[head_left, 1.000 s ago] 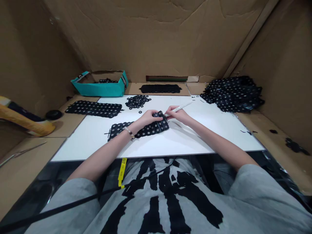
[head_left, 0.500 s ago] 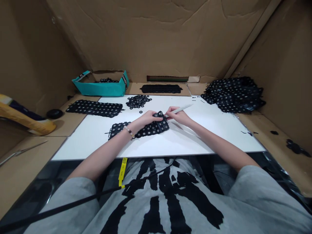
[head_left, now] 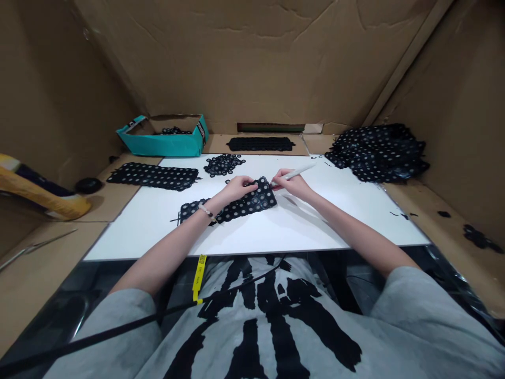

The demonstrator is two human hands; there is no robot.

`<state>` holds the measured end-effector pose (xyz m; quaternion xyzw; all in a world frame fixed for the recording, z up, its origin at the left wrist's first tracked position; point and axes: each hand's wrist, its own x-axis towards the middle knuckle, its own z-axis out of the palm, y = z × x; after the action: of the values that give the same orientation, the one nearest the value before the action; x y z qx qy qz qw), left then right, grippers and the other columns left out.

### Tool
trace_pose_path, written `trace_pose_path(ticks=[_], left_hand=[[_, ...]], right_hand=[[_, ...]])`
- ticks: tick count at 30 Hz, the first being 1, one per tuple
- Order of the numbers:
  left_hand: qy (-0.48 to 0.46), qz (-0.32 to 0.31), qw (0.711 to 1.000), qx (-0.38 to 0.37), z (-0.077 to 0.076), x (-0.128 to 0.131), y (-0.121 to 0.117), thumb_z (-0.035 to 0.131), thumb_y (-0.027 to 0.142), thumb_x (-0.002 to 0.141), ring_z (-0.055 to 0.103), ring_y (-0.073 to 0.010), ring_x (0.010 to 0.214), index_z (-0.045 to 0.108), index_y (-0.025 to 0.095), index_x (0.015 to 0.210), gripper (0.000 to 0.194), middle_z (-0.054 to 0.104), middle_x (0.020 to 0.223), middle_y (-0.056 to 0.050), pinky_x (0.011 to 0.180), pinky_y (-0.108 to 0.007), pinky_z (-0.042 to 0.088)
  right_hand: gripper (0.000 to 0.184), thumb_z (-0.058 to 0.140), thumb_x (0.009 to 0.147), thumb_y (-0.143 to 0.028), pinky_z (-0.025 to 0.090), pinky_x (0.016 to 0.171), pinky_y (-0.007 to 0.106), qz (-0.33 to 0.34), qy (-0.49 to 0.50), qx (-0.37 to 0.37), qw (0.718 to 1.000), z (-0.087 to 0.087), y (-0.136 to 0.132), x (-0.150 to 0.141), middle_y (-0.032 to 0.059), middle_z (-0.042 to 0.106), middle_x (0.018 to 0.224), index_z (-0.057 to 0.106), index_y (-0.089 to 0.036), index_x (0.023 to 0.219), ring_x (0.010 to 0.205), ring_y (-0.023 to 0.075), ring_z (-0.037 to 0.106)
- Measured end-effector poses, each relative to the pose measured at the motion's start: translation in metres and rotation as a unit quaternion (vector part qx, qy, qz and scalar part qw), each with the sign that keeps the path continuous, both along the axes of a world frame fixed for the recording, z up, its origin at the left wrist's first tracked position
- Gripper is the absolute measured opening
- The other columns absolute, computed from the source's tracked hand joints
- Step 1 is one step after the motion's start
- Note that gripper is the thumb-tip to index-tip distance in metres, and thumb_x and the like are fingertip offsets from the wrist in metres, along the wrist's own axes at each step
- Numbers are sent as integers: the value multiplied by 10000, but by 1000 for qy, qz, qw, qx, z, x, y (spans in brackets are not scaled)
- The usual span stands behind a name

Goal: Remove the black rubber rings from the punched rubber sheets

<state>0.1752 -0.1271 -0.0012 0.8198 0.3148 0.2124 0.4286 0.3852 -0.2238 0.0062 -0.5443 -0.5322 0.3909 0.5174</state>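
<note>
Pressure from your left hand (head_left: pixel 236 189) steadies the black perforated sheet (head_left: pixel 244 205) on the worktop (head_left: pixel 276 226) while your right hand (head_left: pixel 292 185) grips a white pen (head_left: pixel 298 171) at its edge.

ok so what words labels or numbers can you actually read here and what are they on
Nothing can be read for certain.
Teal cardboard box: dark lettering on its right end, too small to read.
White strip on the box's left flap: too small to read.
Yellow tag: small print, too blurred to read.
Grey T-shirt: large black brush-style marks on the front, cannot tell if they are lettering.
</note>
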Motion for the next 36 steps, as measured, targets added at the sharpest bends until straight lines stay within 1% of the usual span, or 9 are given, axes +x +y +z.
trace_pose_path(ticks=[3,5,10,16,23,26,30,33,36], left_hand=[[-15,3,1000,9,-5,1,2,684,545,781,578,-202,792,702,166,809,381,700,829,-43,756,-330,418],[-21,-7,1000,13,-5,2,0,683,534,784,586,-204,804,711,165,817,371,705,838,-44,778,-336,425],[-33,11,999,-3,-3,4,-5,737,538,732,605,-207,830,728,167,852,390,722,871,-49,827,-345,447],[-55,14,995,-85,0,5,-12,796,597,656,600,-204,821,738,165,819,465,734,857,-44,822,-348,456],[-24,-54,983,-175,8,0,-10,808,550,650,603,-210,829,738,161,826,433,719,810,-32,817,-343,435],[-11,-65,987,-147,12,0,-9,800,542,660,600,-213,857,719,165,854,432,711,849,-31,840,-345,433],[-11,-54,997,-61,9,2,-10,824,505,648,609,-225,904,677,172,859,420,693,889,-28,885,-353,436],[-21,-49,997,-56,4,3,-11,835,472,634,620,-230,919,654,173,867,419,694,903,-32,898,-358,447],[-25,-30,998,-56,-1,4,-9,829,435,644,627,-227,938,662,172,994,469,710,966,-41,918,-361,450]], right_hand=[[271,751,733,-386,578,806,349,24,77,-14,997,0,4,1,63,749,870,575,-199,647,857,196,684],[263,751,723,-405,567,796,332,25,84,-9,996,-2,5,-2,53,743,880,599,-197,675,855,183,667],[251,691,754,-432,486,691,291,-16,23,21,999,-10,2,-14,6,648,717,613,-198,712,710,151,569],[270,649,807,-467,429,691,294,-13,-48,50,997,-13,-1,-14,6,641,756,622,-202,766,739,169,554],[229,573,868,-423,428,750,312,-19,-154,80,985,-12,-4,-23,10,638,770,574,-218,766,765,188,557],[227,583,855,-424,432,751,310,-17,-156,83,984,-13,-1,-22,11,640,769,578,-216,767,763,185,557],[242,626,808,-439,435,686,290,-2,-73,43,996,-14,2,-13,10,636,747,599,-206,750,725,168,552],[226,654,770,-411,421,640,276,21,-55,11,998,-12,2,-7,-4,610,689,602,-198,715,669,149,532],[217,666,752,-393,412,624,273,40,-69,10,997,-8,2,-4,-13,589,655,603,-194,693,647,142,522]])
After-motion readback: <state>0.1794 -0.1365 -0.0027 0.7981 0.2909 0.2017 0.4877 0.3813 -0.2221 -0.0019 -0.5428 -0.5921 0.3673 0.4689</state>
